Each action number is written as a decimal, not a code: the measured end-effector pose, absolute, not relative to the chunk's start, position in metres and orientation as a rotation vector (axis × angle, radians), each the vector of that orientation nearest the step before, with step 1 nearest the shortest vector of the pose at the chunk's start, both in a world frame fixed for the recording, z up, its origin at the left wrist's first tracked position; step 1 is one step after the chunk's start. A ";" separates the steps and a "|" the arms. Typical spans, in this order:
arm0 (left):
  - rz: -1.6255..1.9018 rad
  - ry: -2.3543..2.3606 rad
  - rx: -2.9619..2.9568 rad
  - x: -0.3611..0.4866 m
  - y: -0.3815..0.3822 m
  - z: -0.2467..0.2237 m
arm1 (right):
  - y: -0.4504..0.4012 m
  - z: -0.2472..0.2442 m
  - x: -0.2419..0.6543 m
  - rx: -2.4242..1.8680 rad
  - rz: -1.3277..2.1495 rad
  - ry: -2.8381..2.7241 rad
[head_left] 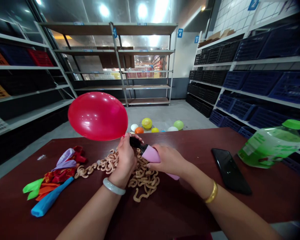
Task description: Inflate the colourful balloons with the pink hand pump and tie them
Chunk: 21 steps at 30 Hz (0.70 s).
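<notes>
With the heap of tan curls (143,180) on the table (185,208) as landmark, the red balloon (97,116) is swollen and hangs above its left part, toward the far edge. The left hand (126,155), over the heap, has its fingers closed at the balloon's neck, against the black nozzle (135,142). The right hand (168,160), at the heap's right side, has its fingers wrapped around the pink pump (151,154); the tips on its far side are hidden.

The likeliest trouble is the neck slipping off the nozzle, if the left fingers loosen or the right hand tugs the pump sideways; the balloon would then lose its air. Too much air could burst it, as the skin already looks taut. A low elbow or wrist might also sweep curls out of the heap.

Counted: one inflated balloon in hand, one pump, one phone (231,171) right of the heap, and one green bottle (271,146) farther right. The wrists carry two bands, a pale bangle (114,187) and a gold bracelet (211,191). Left of the heap, the limp balloons (57,173) overlap, so I can make out at least five, no exact number. Beyond the heap, past the table, at least six floor balloons (147,123) show. The curls lie too tangled to count
</notes>
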<state>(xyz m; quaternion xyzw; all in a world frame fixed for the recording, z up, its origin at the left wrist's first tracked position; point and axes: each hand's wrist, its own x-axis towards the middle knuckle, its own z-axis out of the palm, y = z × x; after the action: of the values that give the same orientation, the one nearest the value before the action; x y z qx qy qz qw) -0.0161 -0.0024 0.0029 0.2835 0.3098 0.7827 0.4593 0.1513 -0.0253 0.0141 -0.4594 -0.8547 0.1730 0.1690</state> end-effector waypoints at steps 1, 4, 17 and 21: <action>1.905 0.783 0.693 -0.014 -0.003 0.002 | -0.028 0.013 0.149 -1.252 0.536 -2.403; 1.832 0.831 0.624 -0.007 -0.004 -0.003 | -0.034 0.010 0.143 -1.155 0.617 -2.332; 1.845 0.764 0.544 -0.009 -0.003 -0.001 | -0.035 0.014 0.144 -1.162 0.484 -2.383; 1.930 0.794 0.539 -0.034 0.007 0.005 | -0.038 0.016 0.145 -1.141 0.520 -2.394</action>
<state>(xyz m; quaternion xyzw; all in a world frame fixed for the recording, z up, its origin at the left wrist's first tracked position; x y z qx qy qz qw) -0.0341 0.0066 0.0046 0.2201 0.3246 0.7887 0.4735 0.1450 -0.0377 0.0157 -0.4120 -0.8646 0.1879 0.2177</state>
